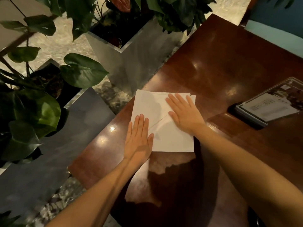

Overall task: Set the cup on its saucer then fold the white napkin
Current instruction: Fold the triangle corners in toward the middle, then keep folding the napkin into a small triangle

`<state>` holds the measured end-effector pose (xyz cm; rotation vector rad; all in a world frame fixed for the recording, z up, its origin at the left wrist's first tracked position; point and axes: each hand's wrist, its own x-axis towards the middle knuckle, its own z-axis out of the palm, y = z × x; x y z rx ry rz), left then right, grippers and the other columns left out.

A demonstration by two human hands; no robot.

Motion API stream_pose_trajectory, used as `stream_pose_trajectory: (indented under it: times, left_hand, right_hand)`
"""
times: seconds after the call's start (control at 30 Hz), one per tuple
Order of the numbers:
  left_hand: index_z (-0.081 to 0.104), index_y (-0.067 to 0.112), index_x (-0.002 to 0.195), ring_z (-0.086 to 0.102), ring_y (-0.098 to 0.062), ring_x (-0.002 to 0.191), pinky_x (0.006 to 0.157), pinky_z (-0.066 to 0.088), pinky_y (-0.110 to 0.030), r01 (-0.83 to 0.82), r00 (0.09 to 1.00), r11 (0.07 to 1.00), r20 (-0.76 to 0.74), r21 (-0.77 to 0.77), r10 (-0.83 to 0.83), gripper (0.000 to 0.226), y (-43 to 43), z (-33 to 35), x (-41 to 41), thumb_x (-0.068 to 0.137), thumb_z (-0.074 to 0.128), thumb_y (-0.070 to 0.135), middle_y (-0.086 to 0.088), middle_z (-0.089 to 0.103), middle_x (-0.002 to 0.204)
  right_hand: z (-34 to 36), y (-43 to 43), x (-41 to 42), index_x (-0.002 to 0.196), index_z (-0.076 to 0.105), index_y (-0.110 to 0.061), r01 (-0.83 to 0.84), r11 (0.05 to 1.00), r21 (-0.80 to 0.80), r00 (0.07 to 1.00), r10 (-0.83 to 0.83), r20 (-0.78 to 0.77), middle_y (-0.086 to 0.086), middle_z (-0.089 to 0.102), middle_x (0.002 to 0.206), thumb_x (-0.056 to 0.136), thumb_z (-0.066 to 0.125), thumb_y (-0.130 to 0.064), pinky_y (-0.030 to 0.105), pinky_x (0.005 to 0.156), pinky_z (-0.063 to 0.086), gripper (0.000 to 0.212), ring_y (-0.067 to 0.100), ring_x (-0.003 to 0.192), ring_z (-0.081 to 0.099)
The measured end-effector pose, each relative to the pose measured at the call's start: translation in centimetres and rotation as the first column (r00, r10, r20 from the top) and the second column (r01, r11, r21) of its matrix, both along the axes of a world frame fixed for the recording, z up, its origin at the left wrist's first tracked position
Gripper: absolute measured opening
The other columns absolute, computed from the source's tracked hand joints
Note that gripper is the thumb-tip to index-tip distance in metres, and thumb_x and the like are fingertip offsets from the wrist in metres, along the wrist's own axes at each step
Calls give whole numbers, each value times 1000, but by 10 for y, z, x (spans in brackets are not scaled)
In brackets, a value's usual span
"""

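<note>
The white napkin [153, 106] lies flat as a rough square on the dark wooden table [221, 63], close to the table's left edge. A diagonal crease runs across it. My left hand [138, 141] rests palm down on its near left corner, fingers together and extended. Palm down as well, my right hand [184, 113] presses the right half of the napkin with fingers slightly spread. Neither hand grips anything. No cup or saucer is in view.
A framed menu card on a dark stand [270, 104] sits at the table's right. Square metal planters [129, 51] with large green leaves [83, 71] stand on the floor left of the table. A teal chair seat [277, 35] is at the far right.
</note>
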<state>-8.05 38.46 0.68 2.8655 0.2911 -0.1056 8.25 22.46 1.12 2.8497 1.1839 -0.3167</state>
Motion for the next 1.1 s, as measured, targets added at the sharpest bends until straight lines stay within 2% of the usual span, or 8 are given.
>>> stream_pose_trajectory:
  times: [0.23,0.4,0.5,0.63,0.83,0.97,1.03,1.1]
  left_hand:
    - [-12,15,144,-27,-13,137,111,-24,-32,-53,998,999,-36,1,53,57,-8,-4,-1,99,12,38,-5,-13,157]
    - [-12,10,144,-24,-20,139,110,-26,-36,-274,962,961,-8,-29,274,57,-44,-4,-11,98,11,36,-12,-10,157]
    - [-13,10,143,-24,-20,139,109,-28,-35,-336,941,940,7,-49,337,57,-56,-5,-14,99,14,34,-12,-11,157]
    - [-15,11,143,-23,-18,140,111,-26,-35,-322,947,946,3,-44,323,57,-54,-6,-15,99,13,34,-11,-12,157]
    - [-11,9,146,-14,-24,145,113,-19,-39,-337,940,941,-60,6,337,58,-55,-4,-12,99,12,36,-11,-10,158]
    - [-9,6,146,-13,-27,145,115,-16,-41,-382,920,924,-102,-26,377,59,-66,5,-12,100,15,35,-15,-11,157]
    - [-9,5,146,-15,-28,144,113,-19,-41,-419,905,902,-127,-108,405,62,-80,14,-14,100,19,35,-17,-13,157]
    - [-11,7,146,-20,-25,143,111,-21,-39,-413,905,885,-202,-213,374,65,-94,21,-20,99,21,38,-14,-18,156]
  right_hand:
    - [20,-10,27,149,-1,-18,293,954,-59,955,-289,58,2,-2,160,99,12,-44,44,120,-3,58,20,146,-6]
    - [32,7,-59,149,7,-13,38,983,179,996,-24,-81,6,7,159,100,25,-33,39,117,-6,55,22,146,1]
    - [15,2,-108,149,3,-16,-58,995,78,988,69,-139,1,-1,158,99,11,-38,38,118,-9,55,17,145,-7]
    - [-1,-21,-101,148,-3,-21,-8,1000,26,997,10,-73,-4,-9,155,95,3,-46,42,120,-2,59,16,145,-9]
    - [3,-71,-70,148,1,-22,204,979,5,979,-204,-29,-1,4,159,97,13,-47,39,116,-5,59,17,146,2]
    - [17,-82,-74,144,27,-12,447,884,141,894,-448,-26,6,31,152,97,36,-38,41,115,21,54,25,141,26]
    - [23,-77,-87,130,45,-8,541,783,306,834,-546,-78,12,50,134,94,46,-29,39,102,38,41,28,121,44]
    - [24,-75,-96,122,51,-7,660,639,395,744,-627,-230,12,50,122,93,50,-23,34,93,39,34,27,110,47]
